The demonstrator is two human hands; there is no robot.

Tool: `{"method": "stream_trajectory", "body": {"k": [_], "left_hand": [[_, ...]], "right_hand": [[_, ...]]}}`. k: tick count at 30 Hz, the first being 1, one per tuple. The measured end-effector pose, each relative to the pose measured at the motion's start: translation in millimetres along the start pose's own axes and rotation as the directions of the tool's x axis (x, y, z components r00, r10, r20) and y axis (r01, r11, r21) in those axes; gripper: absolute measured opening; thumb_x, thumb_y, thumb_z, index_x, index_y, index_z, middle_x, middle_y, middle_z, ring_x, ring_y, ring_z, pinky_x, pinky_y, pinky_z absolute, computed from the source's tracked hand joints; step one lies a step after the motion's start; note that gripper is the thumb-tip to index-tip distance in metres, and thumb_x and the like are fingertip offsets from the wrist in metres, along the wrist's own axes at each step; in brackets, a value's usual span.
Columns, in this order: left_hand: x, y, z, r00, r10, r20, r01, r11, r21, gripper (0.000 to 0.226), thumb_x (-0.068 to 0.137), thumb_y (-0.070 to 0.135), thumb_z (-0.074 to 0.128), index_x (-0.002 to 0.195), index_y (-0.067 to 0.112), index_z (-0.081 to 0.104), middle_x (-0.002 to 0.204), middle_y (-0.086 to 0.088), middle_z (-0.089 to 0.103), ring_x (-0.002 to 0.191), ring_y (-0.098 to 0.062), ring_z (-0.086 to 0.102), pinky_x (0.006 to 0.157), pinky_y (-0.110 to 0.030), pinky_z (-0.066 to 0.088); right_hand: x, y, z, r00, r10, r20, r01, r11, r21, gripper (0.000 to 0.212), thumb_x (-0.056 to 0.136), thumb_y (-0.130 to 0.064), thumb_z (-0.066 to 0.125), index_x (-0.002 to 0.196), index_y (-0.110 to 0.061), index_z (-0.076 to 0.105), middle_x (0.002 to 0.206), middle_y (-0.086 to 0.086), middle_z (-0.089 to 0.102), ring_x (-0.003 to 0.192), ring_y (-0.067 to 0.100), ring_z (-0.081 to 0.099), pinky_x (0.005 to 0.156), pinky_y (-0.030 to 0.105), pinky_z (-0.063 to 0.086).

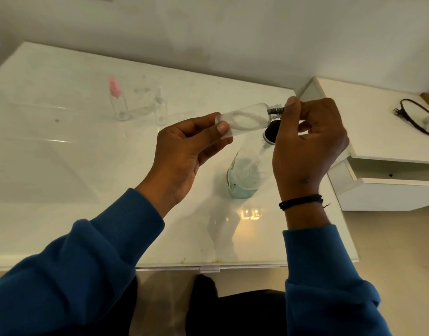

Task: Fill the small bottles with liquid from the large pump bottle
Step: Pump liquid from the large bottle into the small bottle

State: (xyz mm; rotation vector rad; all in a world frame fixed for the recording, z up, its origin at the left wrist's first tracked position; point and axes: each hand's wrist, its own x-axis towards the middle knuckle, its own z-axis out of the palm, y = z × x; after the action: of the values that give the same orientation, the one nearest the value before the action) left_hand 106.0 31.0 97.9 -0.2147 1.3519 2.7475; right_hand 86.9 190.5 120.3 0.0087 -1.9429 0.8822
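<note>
Far left on the glossy white tabletop [63,166], 1 small clear bottle with a pink spray cap [118,100] is standing upright, and just right of it 1 small clear bottle with a pale cap [160,107] is standing too; both are looking empty from here, though the blur is making that hard to call. So the filling is looking barely begun, by my read, with 3 small bottles waiting on liquid.

Moving right, the left hand [184,151] is pinching the base of a small clear plastic bottle with a bare threaded neck [247,118], thumb on the near side and fingers behind, holding it up off the table and tipped nearly sideways, neck pointing right. Its cap is off and nothing clearly liquid is showing inside.

Below and between the hands, the large clear bottle with pale blue liquid in its bottom and a dark top [245,173] is standing on the table, its level low, its head partly hidden.

Further right, the right hand [308,144] is curled at the threaded neck, thumb tip touching it; I cannot tell if it is gripping a cap there or just the neck
</note>
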Motion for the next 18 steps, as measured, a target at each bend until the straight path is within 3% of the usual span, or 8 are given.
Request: {"method": "stream_trajectory", "body": {"k": [5,10,15,18], "left_hand": [[1.7,-1.7,-0.5,1.000,-0.010,-0.003,0.010,1.000,-0.003,0.027,0.086,0.006,0.073,0.112,0.002,0.073,0.110,-0.015,0.076,0.098,-0.031,0.075,0.083,-0.028,0.059],[1.5,-0.1,0.9,1.000,-0.006,0.001,0.006,1.000,-0.017,0.038,0.076,0.012,0.076,0.112,0.003,0.073,0.110,-0.012,0.077,0.099,-0.031,0.075,0.084,-0.028,0.060],[3.2,-0.6,-1.3,1.000,-0.002,0.003,0.002,1.000,-0.003,0.029,0.083,0.007,0.073,0.112,0.002,0.073,0.109,-0.014,0.077,0.098,-0.031,0.075,0.084,-0.028,0.060],[2.8,0.4,-1.0,1.000,-0.007,0.000,0.007,1.000,-0.006,0.028,0.085,0.006,0.072,0.113,0.002,0.072,0.109,-0.012,0.077,0.099,-0.030,0.075,0.083,-0.027,0.060]], "right_hand": [[0.2,-0.1,1.8,1.000,-0.006,-0.013,0.006,1.000,-0.009,0.025,0.094,-0.020,0.063,0.069,-0.022,0.058,0.071,-0.007,0.054,0.067,0.020,0.054,0.056,0.025,0.041],[-1.5,5.2,-0.9,1.000,-0.003,0.019,0.003,1.000,-0.003,0.026,0.095,-0.021,0.062,0.069,-0.013,0.063,0.071,-0.006,0.055,0.068,0.026,0.055,0.057,0.025,0.040],[-0.8,0.8,0.2,1.000,-0.018,-0.002,0.018,1.000,-0.022,0.025,0.094,-0.020,0.062,0.069,-0.021,0.059,0.072,-0.008,0.054,0.067,0.023,0.054,0.059,0.019,0.037],[-4.3,2.9,0.2,1.000,-0.001,0.019,0.001,1.000,0.002,0.025,0.095,-0.019,0.063,0.070,-0.016,0.063,0.072,-0.007,0.054,0.067,0.023,0.055,0.057,0.024,0.042]]}}
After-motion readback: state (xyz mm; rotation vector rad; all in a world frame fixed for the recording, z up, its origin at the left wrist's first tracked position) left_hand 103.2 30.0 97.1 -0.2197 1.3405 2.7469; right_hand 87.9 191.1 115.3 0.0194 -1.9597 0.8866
